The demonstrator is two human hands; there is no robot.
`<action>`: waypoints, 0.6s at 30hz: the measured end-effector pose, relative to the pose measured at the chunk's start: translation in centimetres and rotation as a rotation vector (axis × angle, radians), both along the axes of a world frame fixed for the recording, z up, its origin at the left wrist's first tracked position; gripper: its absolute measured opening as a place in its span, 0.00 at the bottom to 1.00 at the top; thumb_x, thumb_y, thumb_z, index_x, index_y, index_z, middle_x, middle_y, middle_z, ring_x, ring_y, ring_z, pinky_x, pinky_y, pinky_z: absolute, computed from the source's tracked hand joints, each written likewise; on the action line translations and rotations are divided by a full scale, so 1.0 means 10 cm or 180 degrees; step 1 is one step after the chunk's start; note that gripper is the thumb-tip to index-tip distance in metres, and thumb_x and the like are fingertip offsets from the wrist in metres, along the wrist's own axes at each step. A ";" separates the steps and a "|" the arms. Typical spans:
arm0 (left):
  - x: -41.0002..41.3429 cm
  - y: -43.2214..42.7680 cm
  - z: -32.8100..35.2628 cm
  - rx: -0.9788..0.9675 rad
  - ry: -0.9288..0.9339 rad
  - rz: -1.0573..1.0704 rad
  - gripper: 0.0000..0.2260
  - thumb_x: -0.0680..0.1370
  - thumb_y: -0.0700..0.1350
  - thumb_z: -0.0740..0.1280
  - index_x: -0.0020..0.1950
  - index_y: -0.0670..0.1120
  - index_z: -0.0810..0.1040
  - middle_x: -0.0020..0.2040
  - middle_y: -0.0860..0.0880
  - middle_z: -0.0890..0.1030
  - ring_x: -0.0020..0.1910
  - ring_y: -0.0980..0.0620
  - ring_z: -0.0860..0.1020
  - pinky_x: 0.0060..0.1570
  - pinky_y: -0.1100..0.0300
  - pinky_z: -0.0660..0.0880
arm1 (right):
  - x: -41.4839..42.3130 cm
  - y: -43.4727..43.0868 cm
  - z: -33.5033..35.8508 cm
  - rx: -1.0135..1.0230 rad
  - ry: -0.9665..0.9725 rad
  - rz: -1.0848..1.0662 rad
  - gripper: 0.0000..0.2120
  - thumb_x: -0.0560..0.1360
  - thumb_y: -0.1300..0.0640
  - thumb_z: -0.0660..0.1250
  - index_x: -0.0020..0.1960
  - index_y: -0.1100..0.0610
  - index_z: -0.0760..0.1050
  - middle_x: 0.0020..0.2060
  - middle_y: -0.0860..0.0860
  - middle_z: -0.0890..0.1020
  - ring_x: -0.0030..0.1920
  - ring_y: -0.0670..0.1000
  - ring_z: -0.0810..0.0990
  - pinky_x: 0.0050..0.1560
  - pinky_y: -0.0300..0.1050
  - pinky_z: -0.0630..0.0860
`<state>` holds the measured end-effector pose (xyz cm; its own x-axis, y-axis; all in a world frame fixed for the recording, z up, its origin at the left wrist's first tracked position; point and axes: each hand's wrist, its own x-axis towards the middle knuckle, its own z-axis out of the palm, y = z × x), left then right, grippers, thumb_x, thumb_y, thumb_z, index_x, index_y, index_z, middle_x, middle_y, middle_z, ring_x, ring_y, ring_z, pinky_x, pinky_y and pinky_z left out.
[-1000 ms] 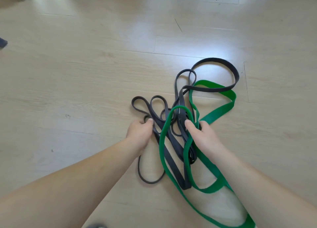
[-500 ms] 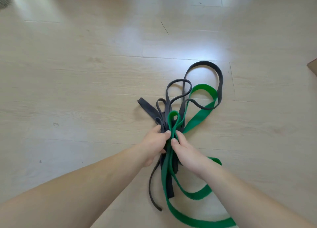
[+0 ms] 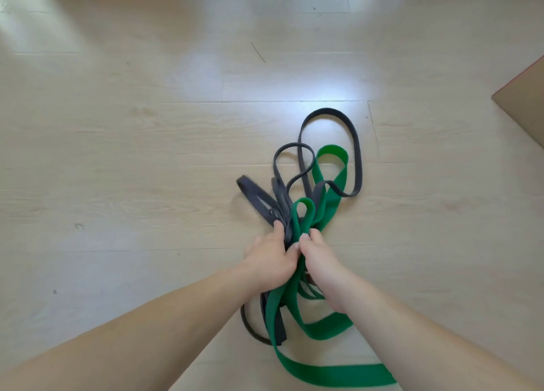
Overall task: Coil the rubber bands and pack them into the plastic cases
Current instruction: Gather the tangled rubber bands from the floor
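On the pale wood floor (image 3: 117,155), centre frame, the left hand (image 3: 269,259) has its fingers curled round the dark grey bands (image 3: 357,155) at the waist of the bundle. Immediately right, and touching it, the right hand (image 3: 322,262) pinches the green band (image 3: 329,202), thumb tip pressed on it. The bands lie tangled — grey loops fan out beyond the hands, green weaves among them, and tails trail back toward the person.

Assessment: sorting stage; no coil formed, no plastic case in view.

Recommended: free one band before coiling — draw the green out along its length while the left hand anchors the grey, minding snags where loops interlock. Roll the wide green flat, without twists.

Far right, a cardboard edge (image 3: 524,108) enters frame; contents not visible.
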<state>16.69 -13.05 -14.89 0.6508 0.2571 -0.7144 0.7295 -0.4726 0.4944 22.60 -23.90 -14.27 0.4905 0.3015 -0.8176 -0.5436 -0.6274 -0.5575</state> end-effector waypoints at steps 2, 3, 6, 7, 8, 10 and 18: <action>-0.01 -0.02 0.03 0.0081 0.0019 -0.0125 0.31 0.85 0.58 0.52 0.84 0.51 0.43 0.78 0.43 0.68 0.77 0.39 0.61 0.75 0.42 0.60 | -0.02 0.01 -0.01 0.0078 -0.0019 -0.0018 0.22 0.87 0.54 0.49 0.81 0.51 0.55 0.73 0.53 0.67 0.73 0.55 0.66 0.71 0.51 0.61; -0.01 0.00 0.06 0.0036 -0.0027 -0.0128 0.30 0.85 0.57 0.52 0.84 0.52 0.42 0.77 0.43 0.68 0.77 0.39 0.60 0.76 0.42 0.59 | -0.01 0.01 0.01 0.0105 -0.0052 -0.0002 0.19 0.87 0.55 0.50 0.77 0.52 0.61 0.68 0.53 0.70 0.68 0.55 0.69 0.67 0.50 0.63; 0.00 0.13 0.13 -0.0058 -0.0185 -0.0164 0.28 0.86 0.55 0.52 0.84 0.55 0.43 0.75 0.43 0.69 0.78 0.41 0.59 0.77 0.44 0.57 | 0.09 0.02 0.10 0.0134 -0.0311 0.0260 0.08 0.83 0.56 0.56 0.58 0.60 0.68 0.49 0.55 0.75 0.49 0.54 0.74 0.52 0.48 0.69; 0.00 0.18 0.19 -0.0123 -0.0262 -0.0173 0.28 0.86 0.55 0.53 0.84 0.55 0.44 0.75 0.43 0.70 0.78 0.41 0.60 0.77 0.46 0.59 | 0.12 0.03 0.19 0.0135 -0.0417 0.0375 0.07 0.83 0.56 0.58 0.55 0.61 0.68 0.45 0.54 0.72 0.45 0.53 0.71 0.47 0.48 0.67; 0.00 0.23 0.27 -0.0232 -0.0359 -0.0151 0.29 0.86 0.54 0.54 0.84 0.54 0.44 0.76 0.44 0.68 0.79 0.43 0.61 0.77 0.49 0.60 | 0.15 0.03 0.30 0.0175 -0.0532 0.0484 0.07 0.83 0.57 0.59 0.53 0.60 0.69 0.43 0.54 0.72 0.44 0.52 0.70 0.45 0.48 0.67; 0.01 0.29 0.54 -0.0390 -0.0542 -0.0154 0.29 0.86 0.53 0.54 0.84 0.54 0.43 0.82 0.49 0.59 0.81 0.49 0.57 0.78 0.56 0.56 | 0.16 0.04 0.60 0.0330 -0.0749 0.0598 0.05 0.82 0.57 0.61 0.51 0.59 0.70 0.43 0.53 0.74 0.44 0.51 0.72 0.46 0.48 0.69; -0.25 0.23 2.60 0.0299 -0.0938 -0.0950 0.30 0.86 0.51 0.54 0.83 0.54 0.41 0.69 0.47 0.71 0.63 0.43 0.75 0.63 0.44 0.73 | -0.12 -0.20 2.70 0.0691 -0.1200 0.0863 0.02 0.83 0.56 0.61 0.52 0.50 0.72 0.47 0.48 0.81 0.51 0.50 0.79 0.57 0.52 0.77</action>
